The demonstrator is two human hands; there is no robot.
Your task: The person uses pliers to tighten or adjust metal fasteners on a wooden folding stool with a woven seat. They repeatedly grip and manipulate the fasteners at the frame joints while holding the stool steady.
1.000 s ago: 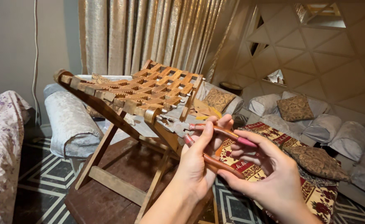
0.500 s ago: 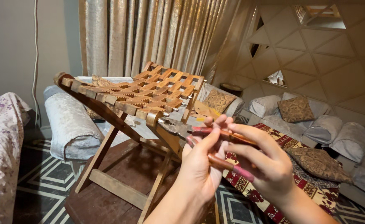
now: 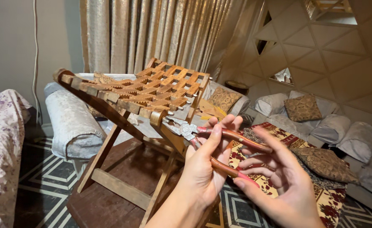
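The room's biggest pieces ring the work: a pleated curtain at twelve o'clock, a padded wall toward two, and a row of pale floor cushions at three with a brown pillow propped on them. A flowered bedspread hangs at nine, and a grey bolster lies behind the stool, towards ten. A patterned red rug spreads under the hands.

In the middle stands a wooden folding stool, its seat woven of tan straps; its crossed legs block the floor beyond.

Just off the stool's near corner, at about five o'clock from the seat, the left hand is wrapped around a pair of pliers with reddish handles. The right hand has its fingers spread, touching the same handles. The plier nose bites at a metal bit on the stool's rail; whether it grips I cannot tell.
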